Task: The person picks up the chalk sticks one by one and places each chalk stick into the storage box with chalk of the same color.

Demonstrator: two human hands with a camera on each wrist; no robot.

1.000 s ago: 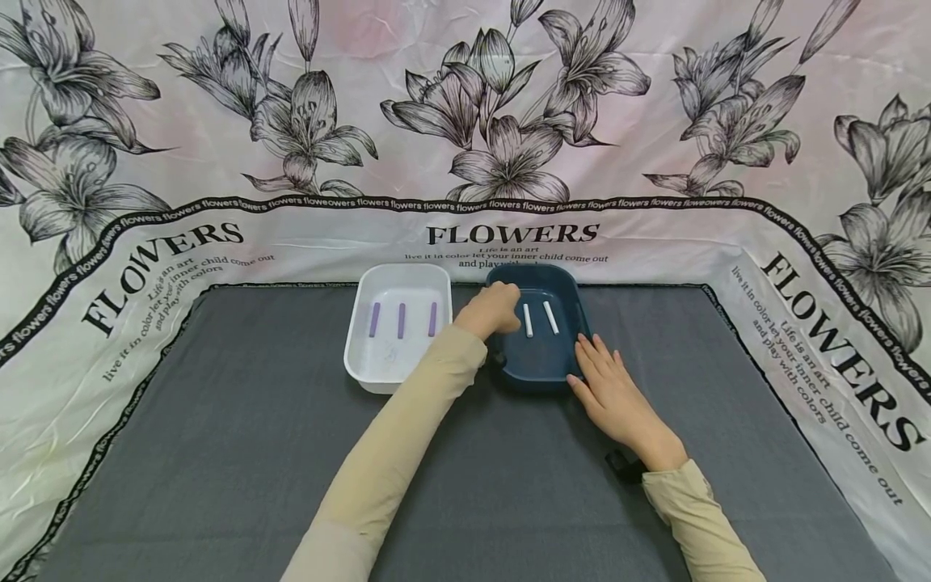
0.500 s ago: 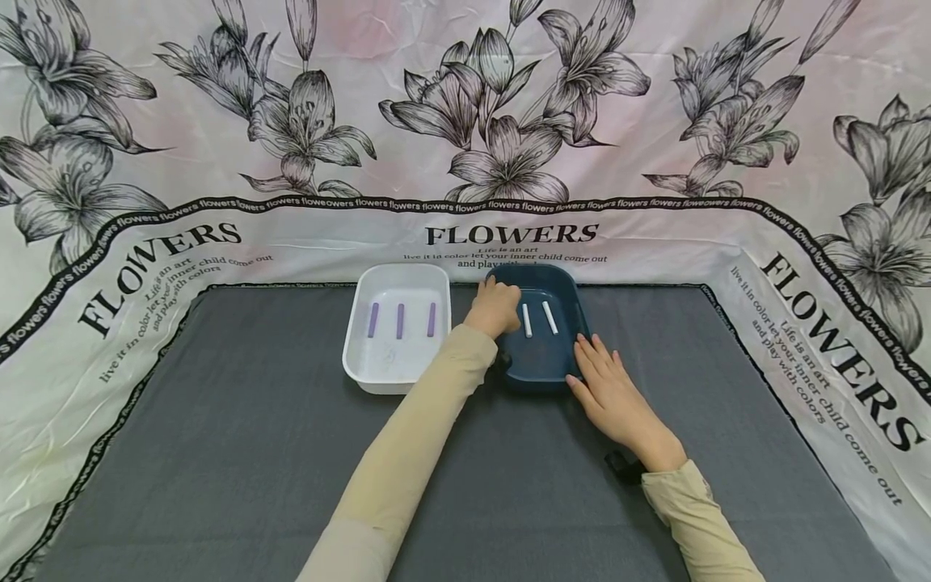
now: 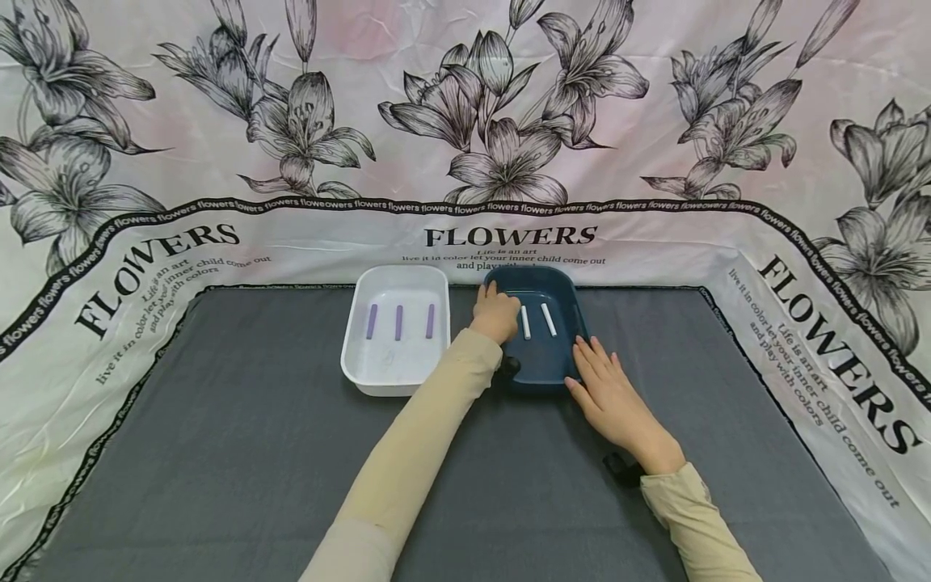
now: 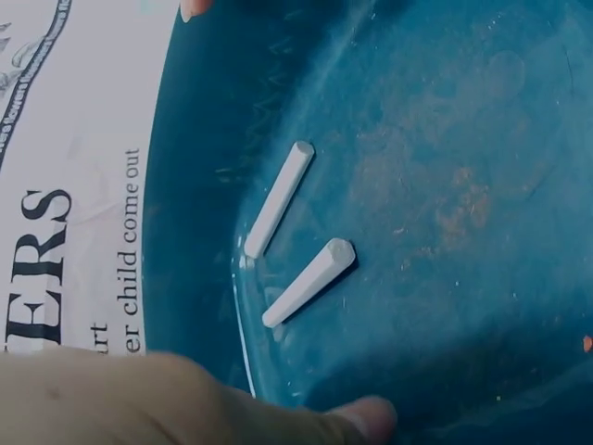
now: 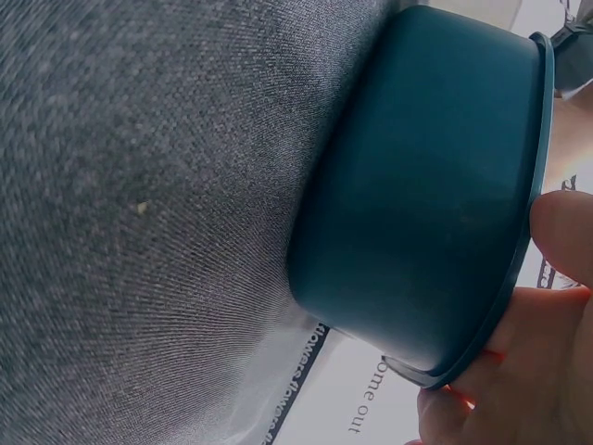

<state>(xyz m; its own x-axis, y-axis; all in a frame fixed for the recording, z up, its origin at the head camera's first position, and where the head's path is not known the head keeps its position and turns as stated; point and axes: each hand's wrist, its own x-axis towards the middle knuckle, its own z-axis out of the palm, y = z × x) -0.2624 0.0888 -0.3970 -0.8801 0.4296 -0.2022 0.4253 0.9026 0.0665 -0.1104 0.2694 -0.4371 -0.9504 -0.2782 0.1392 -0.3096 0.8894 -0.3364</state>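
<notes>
In the head view my left hand [image 3: 496,314] is at the left rim of a dark blue plastic tray [image 3: 541,370], gripping it. Its thumb [image 4: 371,417] reaches over the inside of the tray in the left wrist view; the other fingertips are mostly hidden. Two white chalk sticks, one [image 4: 280,199] beside the other [image 4: 310,283], lie on the tray's floor. On the tray's right side my right hand [image 3: 611,396] rests with fingers straight along the rim. In the right wrist view its thumb [image 5: 563,232] touches the rim above the outer wall.
A white plastic tray [image 3: 394,368] stands just left of the blue one. Three purple chalk sticks, including a middle one [image 3: 398,323], lie inside it. Both trays stand on a grey cloth [image 3: 240,453], before a flower-print cloth [image 3: 502,174].
My left hand has shifted slightly right, from between the trays onto the blue tray's left rim. The right hand, trays and chalk sticks stay where they were.
</notes>
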